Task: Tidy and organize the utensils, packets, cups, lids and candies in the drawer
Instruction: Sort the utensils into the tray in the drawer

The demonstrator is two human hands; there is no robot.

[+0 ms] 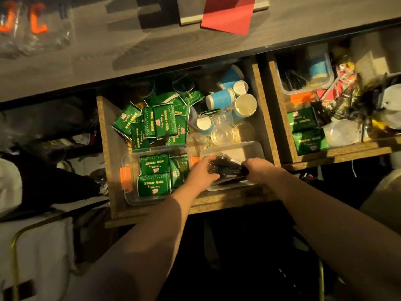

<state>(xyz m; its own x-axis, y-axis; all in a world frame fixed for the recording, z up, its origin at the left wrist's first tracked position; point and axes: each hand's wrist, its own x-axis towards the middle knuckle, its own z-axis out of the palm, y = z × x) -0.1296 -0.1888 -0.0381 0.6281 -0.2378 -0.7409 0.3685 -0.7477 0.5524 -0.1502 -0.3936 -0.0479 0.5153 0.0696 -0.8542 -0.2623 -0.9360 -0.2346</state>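
Open wooden drawer (112,148), green packets (160,122) heaped at back, blue cups (221,97) right of them; in its front-right clear tray (249,148), left hand (202,170) and right hand (258,170) both grasp black utensil bundle (227,168)

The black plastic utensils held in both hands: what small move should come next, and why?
Probably lower the bundle of black plastic utensils flat into the clear tray just beneath. The left hand and right hand grip its two ends right over that tray, while the clear box alongside already holds green packets, so the tray seems meant for utensils.
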